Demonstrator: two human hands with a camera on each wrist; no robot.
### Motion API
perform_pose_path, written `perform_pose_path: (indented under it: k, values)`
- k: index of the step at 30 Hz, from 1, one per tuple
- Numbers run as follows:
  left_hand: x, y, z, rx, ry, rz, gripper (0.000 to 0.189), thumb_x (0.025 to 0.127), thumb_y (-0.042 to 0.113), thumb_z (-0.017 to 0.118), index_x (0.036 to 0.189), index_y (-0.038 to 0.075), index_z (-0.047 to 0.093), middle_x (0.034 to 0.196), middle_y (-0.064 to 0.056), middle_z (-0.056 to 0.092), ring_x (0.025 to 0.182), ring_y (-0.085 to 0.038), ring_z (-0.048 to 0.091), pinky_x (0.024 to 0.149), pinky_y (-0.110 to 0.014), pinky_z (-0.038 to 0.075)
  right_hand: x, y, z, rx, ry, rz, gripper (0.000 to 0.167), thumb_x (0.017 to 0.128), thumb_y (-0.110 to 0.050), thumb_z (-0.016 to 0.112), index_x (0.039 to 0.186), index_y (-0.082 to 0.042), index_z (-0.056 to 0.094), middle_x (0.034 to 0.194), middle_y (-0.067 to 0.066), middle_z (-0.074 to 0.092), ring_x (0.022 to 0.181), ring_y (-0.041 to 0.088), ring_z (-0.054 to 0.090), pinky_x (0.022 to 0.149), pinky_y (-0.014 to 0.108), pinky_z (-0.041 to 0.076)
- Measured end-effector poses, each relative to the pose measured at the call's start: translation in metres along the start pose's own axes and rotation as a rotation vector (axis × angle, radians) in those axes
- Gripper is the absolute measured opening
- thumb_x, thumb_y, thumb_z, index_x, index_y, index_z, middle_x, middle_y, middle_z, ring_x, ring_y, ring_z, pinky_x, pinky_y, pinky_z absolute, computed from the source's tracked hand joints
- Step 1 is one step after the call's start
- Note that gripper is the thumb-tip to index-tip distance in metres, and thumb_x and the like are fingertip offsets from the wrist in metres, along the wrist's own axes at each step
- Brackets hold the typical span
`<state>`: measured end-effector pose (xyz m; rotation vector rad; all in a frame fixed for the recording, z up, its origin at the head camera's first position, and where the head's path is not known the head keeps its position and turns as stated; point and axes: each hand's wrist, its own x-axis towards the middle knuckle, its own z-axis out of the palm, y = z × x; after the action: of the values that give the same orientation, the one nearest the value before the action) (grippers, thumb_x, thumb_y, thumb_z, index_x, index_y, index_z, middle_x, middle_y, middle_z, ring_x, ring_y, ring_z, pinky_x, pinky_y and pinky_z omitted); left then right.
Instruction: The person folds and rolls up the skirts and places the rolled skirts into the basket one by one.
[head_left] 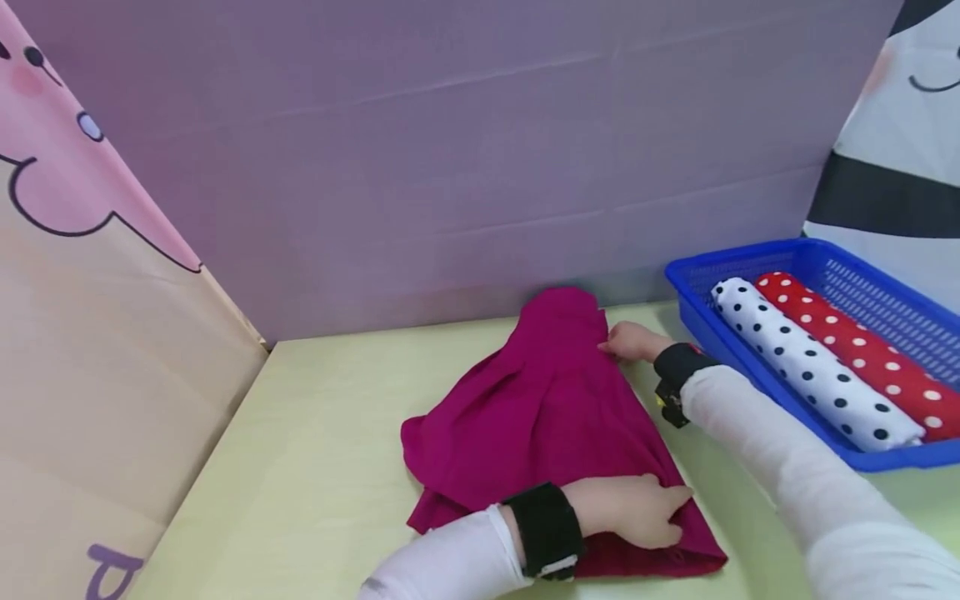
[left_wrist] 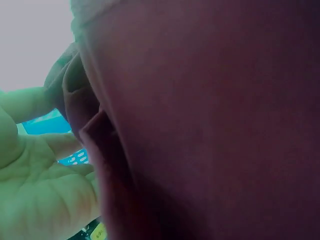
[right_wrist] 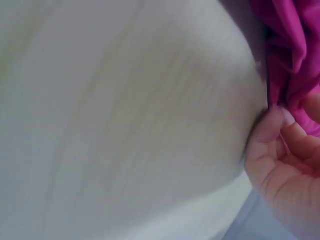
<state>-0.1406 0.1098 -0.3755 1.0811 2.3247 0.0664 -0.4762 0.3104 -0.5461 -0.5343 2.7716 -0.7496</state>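
Note:
A magenta dress [head_left: 540,392], narrow at the top and flared below, lies folded on the pale yellow table, its wide hem towards me. My right hand [head_left: 633,342] pinches its right edge near the narrow part; in the right wrist view, thumb and fingertips of the right hand [right_wrist: 287,160] meet at the bunched cloth. Over the lower right part is my left hand [head_left: 637,510], gripping cloth near the hem. Dark, blurred cloth of the dress [left_wrist: 200,125] fills most of the left wrist view, hiding the fingertips of the left hand [left_wrist: 45,185].
On the right stands a blue plastic basket [head_left: 697,304] holding two rolled cloths: a white one with black dots [head_left: 810,367] and a red one with white dots [head_left: 862,350]. A purple-grey wall [head_left: 450,167] closes off the back. Printed panels [head_left: 82,333] flank the pale table [head_left: 300,467].

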Motion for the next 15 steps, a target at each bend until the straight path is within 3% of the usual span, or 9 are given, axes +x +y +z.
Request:
perform_pose_path:
  k: [2, 3, 6, 7, 9, 12, 13, 15]
  values:
    - [-0.001, 0.001, 0.002, 0.036, 0.007, 0.026, 0.041, 0.096, 0.034, 0.050, 0.136, 0.025, 0.047, 0.119, 0.017, 0.059, 0.110, 0.003, 0.044, 0.088, -0.009, 0.034, -0.022, -0.033, -0.009, 0.108, -0.004, 0.029, 0.041, 0.090, -0.034, 0.058, 0.056, -0.013, 0.049, 0.050, 0.000, 0.050, 0.045, 0.017, 0.052, 0.049, 0.033, 0.043]
    - [-0.001, 0.001, 0.003, 0.064, 0.017, 0.041, 0.037, 0.095, 0.035, 0.051, 0.130, 0.023, 0.053, 0.112, 0.017, 0.062, 0.105, 0.002, 0.046, 0.085, -0.009, 0.034, -0.038, -0.058, -0.017, 0.158, -0.002, 0.074, 0.038, 0.088, -0.030, 0.059, 0.057, -0.012, 0.047, 0.051, 0.000, 0.047, 0.047, 0.017, 0.049, 0.050, 0.033, 0.042]
    - [-0.002, 0.002, 0.003, 0.134, 0.044, 0.086, 0.022, 0.094, 0.037, 0.053, 0.106, 0.020, 0.062, 0.088, 0.014, 0.064, 0.089, 0.001, 0.047, 0.076, -0.008, 0.034, -0.088, -0.131, -0.042, 0.356, 0.004, 0.087, 0.026, 0.081, -0.015, 0.056, 0.058, -0.016, 0.042, 0.053, -0.008, 0.038, 0.048, 0.008, 0.038, 0.050, 0.024, 0.035]
    - [-0.002, 0.001, 0.003, 0.151, 0.050, 0.102, 0.019, 0.094, 0.037, 0.054, 0.098, 0.020, 0.062, 0.080, 0.013, 0.062, 0.084, 0.001, 0.047, 0.073, -0.008, 0.034, -0.101, -0.146, -0.048, 0.427, -0.001, 0.073, 0.025, 0.080, -0.012, 0.052, 0.059, -0.018, 0.041, 0.054, -0.010, 0.036, 0.050, 0.005, 0.036, 0.050, 0.021, 0.032]
    - [-0.001, 0.000, 0.003, 0.172, 0.059, 0.129, 0.018, 0.094, 0.036, 0.055, 0.090, 0.019, 0.060, 0.073, 0.011, 0.058, 0.077, 0.000, 0.047, 0.070, -0.008, 0.033, -0.118, -0.172, -0.059, 0.485, -0.027, 0.120, 0.023, 0.082, -0.005, 0.046, 0.062, -0.014, 0.041, 0.058, -0.009, 0.036, 0.054, 0.004, 0.036, 0.055, 0.020, 0.033]
    - [-0.002, -0.003, 0.002, 0.129, 0.045, 0.156, 0.017, 0.095, 0.033, 0.053, 0.100, 0.019, 0.061, 0.084, 0.013, 0.062, 0.081, 0.003, 0.051, 0.074, -0.005, 0.034, -0.118, -0.168, -0.059, 0.456, -0.030, 0.131, 0.023, 0.086, -0.003, 0.045, 0.064, -0.011, 0.042, 0.059, -0.007, 0.038, 0.055, 0.007, 0.038, 0.056, 0.023, 0.034]
    - [-0.004, -0.004, 0.000, 0.113, 0.040, 0.163, 0.021, 0.096, 0.033, 0.052, 0.109, 0.018, 0.061, 0.094, 0.013, 0.064, 0.088, 0.005, 0.053, 0.078, -0.004, 0.034, -0.114, -0.159, -0.055, 0.421, -0.019, 0.103, 0.024, 0.087, -0.005, 0.046, 0.064, -0.010, 0.041, 0.059, -0.005, 0.037, 0.055, 0.009, 0.037, 0.056, 0.024, 0.033]
    - [-0.011, -0.010, -0.006, 0.058, 0.033, 0.168, 0.034, 0.097, 0.033, 0.050, 0.127, 0.018, 0.054, 0.110, 0.013, 0.062, 0.100, 0.007, 0.053, 0.086, -0.003, 0.034, -0.088, -0.115, -0.037, 0.253, 0.040, 0.047, 0.027, 0.087, -0.014, 0.054, 0.064, -0.011, 0.042, 0.057, -0.005, 0.038, 0.053, 0.012, 0.038, 0.054, 0.027, 0.032]
